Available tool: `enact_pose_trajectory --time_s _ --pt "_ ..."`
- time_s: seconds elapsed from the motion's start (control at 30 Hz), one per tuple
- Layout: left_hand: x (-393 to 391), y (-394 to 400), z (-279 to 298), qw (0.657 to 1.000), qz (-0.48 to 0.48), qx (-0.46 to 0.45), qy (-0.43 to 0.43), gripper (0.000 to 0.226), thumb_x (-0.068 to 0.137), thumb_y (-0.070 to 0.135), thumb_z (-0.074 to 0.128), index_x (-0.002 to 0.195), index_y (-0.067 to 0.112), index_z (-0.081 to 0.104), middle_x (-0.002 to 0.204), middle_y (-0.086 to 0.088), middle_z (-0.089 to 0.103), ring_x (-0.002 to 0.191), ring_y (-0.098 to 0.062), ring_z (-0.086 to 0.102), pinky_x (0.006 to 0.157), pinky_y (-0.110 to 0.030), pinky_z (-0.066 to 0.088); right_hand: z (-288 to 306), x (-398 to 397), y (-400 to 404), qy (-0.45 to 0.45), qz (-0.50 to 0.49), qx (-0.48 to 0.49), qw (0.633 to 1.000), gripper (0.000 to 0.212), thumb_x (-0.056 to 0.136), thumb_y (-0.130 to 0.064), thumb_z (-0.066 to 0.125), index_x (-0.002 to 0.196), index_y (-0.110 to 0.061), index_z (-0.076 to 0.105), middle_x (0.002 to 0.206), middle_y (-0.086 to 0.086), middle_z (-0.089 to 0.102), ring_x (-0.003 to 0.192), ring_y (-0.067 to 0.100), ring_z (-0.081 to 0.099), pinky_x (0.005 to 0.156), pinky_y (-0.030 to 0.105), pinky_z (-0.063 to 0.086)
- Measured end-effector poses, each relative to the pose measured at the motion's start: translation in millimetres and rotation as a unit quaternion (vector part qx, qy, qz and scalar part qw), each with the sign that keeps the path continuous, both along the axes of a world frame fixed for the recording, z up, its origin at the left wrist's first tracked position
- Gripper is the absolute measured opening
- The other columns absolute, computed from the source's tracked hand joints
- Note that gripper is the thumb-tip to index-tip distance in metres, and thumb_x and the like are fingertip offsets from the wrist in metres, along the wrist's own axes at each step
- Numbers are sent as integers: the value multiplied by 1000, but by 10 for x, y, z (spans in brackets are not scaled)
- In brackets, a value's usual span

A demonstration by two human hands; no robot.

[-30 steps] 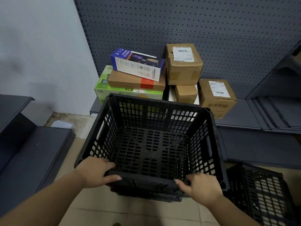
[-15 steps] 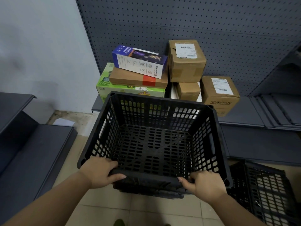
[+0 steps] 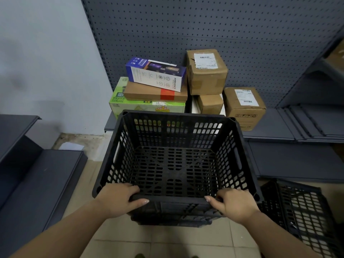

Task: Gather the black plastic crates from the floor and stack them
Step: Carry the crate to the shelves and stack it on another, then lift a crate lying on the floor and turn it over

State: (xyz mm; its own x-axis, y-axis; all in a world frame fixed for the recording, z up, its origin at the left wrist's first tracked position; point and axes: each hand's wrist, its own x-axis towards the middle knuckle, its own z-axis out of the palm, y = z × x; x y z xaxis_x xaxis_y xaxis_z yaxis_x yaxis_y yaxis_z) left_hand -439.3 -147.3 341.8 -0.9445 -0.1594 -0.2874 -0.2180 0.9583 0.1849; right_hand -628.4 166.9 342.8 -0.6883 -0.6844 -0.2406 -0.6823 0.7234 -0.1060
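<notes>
bare forearms, no sleeves, left hand (image 3: 119,199) (pale nails), right hand (image 3: 235,205)

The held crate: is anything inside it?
No, the black crate gripped by the left hand and right hand shows only its bare perforated floor.

The open-topped black plastic lattice crate (image 3: 173,161) sits in the middle, over the tiled floor (image 3: 162,243), with the left hand (image 3: 119,199) on the left end of its near rim and the right hand (image 3: 234,204) on the right end. A second black plastic lattice crate (image 3: 305,215) lies on the floor to its right. Behind, the low grey metal shelf (image 3: 270,127) carries stacked cardboard boxes (image 3: 206,71) against the perforated grey back panel (image 3: 214,25)
</notes>
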Motion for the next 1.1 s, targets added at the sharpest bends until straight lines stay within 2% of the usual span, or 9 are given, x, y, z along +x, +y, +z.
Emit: enact_pose_trajectory --time_s 0.1,0.2,0.27,0.33,0.47,0.57,0.87,1.1 --pt "-32 58 62 1000 1 7 26 95 64 88 -6 128 41 47 123 14 55 112 -9 52 89 -28 44 30 105 -63 25 -20 -21 999 66 79 -78 13 86 -32 59 89 -11 60 82 8 58 66 28 43" --pt "-128 153 103 998 13 -13 53 92 70 82 -10 133 40 43 128 12 54 117 -12 51 94 -30 43 37 243 -185 40 -65 -51 996 88 72 -82 -4 110 -36 60 108 -13 59 102 12 55 79 28 44" --pt "-222 228 153 997 12 -17 70 88 73 78 -8 133 39 43 128 10 54 117 -14 51 93 -31 43 56 320 -268 38 -97 -62 993 78 80 -78 6 120 -35 58 116 -12 58 109 14 53 88 31 42" --pt "-326 307 230 997 -5 -21 77 88 74 75 -9 132 38 45 128 9 54 116 -15 52 93 -32 44 111 384 -316 45 -122 -68 989 61 89 -67 21 124 -33 57 120 -10 57 113 17 51 93 34 40" --pt "-581 512 388 993 -60 -40 89 60 92 63 14 135 33 44 130 6 54 117 -18 51 91 -34 45 296 496 -201 76 -173 -95 977 55 92 -62 27 125 -31 58 123 -8 57 114 20 51 94 38 39" --pt "-778 773 520 988 -102 -53 103 55 95 58 20 138 31 41 132 4 53 117 -19 52 89 -35 46 456 540 28 90 -218 -126 964 47 94 -57 34 124 -30 58 125 -7 57 115 21 50 95 38 38" --pt "-1215 2306 806 972 -170 -14 164 51 97 54 22 136 30 43 130 5 55 117 -20 50 93 -37 41 735 584 1462 164 -318 -160 920 43 91 -56 39 116 -30 62 117 -6 61 107 22 57 87 37 43" --pt "-1484 4163 785 958 -221 18 183 47 97 51 25 134 29 45 130 4 54 117 -22 49 93 -38 38 824 691 3164 164 -386 -102 902 47 92 -58 33 122 -32 58 123 -7 57 113 21 52 91 36 39"
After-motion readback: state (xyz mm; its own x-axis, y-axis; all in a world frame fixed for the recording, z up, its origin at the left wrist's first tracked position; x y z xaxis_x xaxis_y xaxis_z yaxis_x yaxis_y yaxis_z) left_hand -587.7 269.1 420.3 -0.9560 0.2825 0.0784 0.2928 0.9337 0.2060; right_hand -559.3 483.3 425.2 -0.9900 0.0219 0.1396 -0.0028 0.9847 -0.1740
